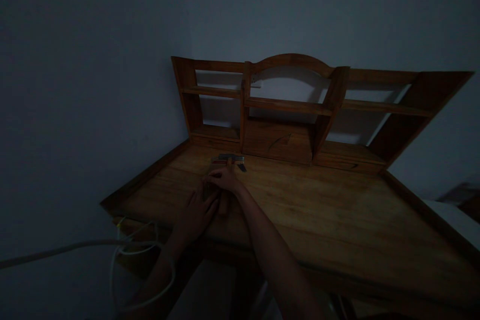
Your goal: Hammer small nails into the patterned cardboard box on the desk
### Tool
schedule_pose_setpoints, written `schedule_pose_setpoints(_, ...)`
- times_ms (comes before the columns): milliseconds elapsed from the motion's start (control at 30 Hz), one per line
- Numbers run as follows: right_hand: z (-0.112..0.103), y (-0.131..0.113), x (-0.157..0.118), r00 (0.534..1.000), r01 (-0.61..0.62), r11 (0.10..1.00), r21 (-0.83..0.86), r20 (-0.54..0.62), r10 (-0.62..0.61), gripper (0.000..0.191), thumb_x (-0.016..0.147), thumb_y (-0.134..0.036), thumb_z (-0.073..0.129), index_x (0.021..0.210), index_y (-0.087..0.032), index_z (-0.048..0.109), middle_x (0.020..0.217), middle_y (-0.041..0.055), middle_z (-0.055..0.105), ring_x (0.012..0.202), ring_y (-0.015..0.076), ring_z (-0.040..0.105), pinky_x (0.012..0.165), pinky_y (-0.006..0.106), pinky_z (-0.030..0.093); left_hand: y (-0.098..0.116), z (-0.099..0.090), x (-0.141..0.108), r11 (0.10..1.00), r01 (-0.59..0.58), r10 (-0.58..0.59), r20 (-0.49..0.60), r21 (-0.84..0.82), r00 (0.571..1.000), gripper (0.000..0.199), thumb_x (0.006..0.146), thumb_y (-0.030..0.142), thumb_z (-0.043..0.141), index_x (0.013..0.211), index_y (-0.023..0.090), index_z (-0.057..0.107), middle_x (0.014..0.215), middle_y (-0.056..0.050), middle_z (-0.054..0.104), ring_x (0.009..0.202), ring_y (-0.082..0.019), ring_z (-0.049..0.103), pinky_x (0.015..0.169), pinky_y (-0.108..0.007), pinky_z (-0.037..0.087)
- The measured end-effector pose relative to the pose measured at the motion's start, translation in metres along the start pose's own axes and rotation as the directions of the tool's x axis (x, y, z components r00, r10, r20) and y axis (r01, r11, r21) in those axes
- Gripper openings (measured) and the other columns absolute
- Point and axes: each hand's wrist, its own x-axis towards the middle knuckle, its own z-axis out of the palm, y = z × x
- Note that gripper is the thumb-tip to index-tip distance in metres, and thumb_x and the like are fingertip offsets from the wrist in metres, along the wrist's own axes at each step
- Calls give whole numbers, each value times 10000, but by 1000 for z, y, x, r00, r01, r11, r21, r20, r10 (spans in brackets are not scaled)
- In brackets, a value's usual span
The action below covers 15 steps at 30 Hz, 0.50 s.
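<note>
The picture is dim. On the left part of the wooden desk (300, 200), my left hand (198, 210) closes round a small dark object (207, 189) too dark to identify. My right hand (224, 179) reaches over from the right, its fingers bent onto the top of the same object. Beneath and beside my right hand stands or lies a brown block-like piece (223, 203). Just beyond the fingers are a flat grey and reddish item (231, 158) and a small dark piece (242, 167).
A wooden shelf unit (288, 106) with a drawer front runs along the desk's back edge, against the wall. A pale cable (86, 244) crosses the lower left and loops near my left forearm. A wall socket (256, 84) shows behind the shelves.
</note>
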Motion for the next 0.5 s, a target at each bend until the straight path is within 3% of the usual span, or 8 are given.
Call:
schedule_pose_setpoints(167,2,-4,-1,999,-4,1000,-15,32,5,310,818,-428,625,815,-139,737,716,23,693,682,134,596,613,207,420,-2,1,-2,998,-59,58,43,8,997,410,961,341,307,1287,265,542,1444,-53,435,1410,-269,221,1106,-518,236)
schedule_pose_setpoints(333,0,-8,-1,1000,-7,1000,-25,-22,7,312,850,-425,583,860,-153,736,811,32,708,753,140,600,668,220,427,-1,2,0,1000,17,-16,14,-14,1000,456,962,380,312,1390,274,429,1522,-79,296,1394,-265,262,1088,-500,274)
schedule_pose_setpoints(500,1,-10,-4,1000,-5,1000,-30,14,5,296,822,-423,622,820,-150,738,717,19,694,688,136,599,630,212,424,-1,1,-1,1000,-11,11,38,-3,999,449,962,382,310,1365,262,465,1480,-78,377,1411,-260,223,1099,-506,261)
